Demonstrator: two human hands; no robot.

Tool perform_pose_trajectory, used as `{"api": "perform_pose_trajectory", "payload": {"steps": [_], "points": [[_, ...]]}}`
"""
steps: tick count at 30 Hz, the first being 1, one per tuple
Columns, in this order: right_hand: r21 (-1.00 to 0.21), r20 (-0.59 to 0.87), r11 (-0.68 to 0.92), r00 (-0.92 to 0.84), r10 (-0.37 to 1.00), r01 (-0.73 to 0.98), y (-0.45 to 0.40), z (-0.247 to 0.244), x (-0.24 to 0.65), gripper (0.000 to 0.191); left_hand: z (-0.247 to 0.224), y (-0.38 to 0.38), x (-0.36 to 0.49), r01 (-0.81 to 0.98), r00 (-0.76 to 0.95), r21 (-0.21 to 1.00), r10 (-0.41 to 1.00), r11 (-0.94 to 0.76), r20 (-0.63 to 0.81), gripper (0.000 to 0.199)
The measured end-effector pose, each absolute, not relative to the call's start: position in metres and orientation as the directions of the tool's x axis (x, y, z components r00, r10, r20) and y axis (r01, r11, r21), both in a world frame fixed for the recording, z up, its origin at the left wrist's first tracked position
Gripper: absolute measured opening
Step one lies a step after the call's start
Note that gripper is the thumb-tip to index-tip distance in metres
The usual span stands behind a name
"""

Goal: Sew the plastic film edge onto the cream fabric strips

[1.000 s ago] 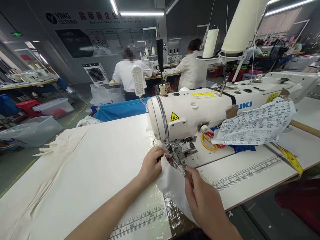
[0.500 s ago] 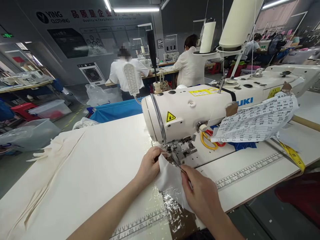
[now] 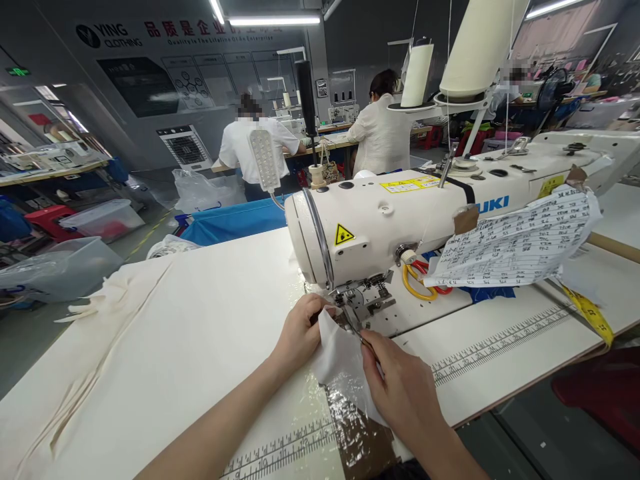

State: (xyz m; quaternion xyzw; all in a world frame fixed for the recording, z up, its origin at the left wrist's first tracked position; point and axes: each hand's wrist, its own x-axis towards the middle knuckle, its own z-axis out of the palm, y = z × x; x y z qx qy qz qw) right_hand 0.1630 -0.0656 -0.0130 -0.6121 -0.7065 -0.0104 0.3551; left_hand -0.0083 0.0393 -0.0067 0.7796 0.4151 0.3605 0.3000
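Note:
Just in front of the needle area of a white sewing machine (image 3: 365, 230), my left hand (image 3: 303, 327) pinches the upper edge of a small white fabric piece (image 3: 340, 353). The fabric hangs toward me over the table edge strip. My right hand (image 3: 400, 373) is closed around a slim metal tool, by its shape tweezers (image 3: 356, 327), whose tips point at the fabric under the machine head. The presser foot area is partly hidden by fabric and fingers.
Cream fabric pieces (image 3: 110, 320) lie along the left of the white table (image 3: 200, 320). Yellow-and-red-handled scissors (image 3: 417, 283) rest behind the needle area. A handwritten paper (image 3: 520, 233) and a yellow tape measure (image 3: 590, 317) are at right. Two co-workers sit ahead.
The camera view has shifted very slightly. Both hands, the tweezers and the white fabric hold nearly the same position at the machine.

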Motion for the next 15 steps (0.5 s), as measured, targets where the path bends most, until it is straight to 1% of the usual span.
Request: {"api": "perform_pose_trajectory", "payload": {"steps": [7,15], "points": [[-0.427,0.496,0.249,-0.006,0.868,0.869,-0.0645,-0.0131,0.1639,0.031,-0.0059,0.0389,-0.0080,0.436,0.395,0.764,0.864,-0.476,0.314,0.018],[-0.407,0.504,0.253,-0.015,0.864,0.878,-0.0640,-0.0149,0.1622,0.031,-0.0075,0.0393,-0.0081,0.444,0.403,0.736,0.847,-0.511,0.345,0.017]]}}
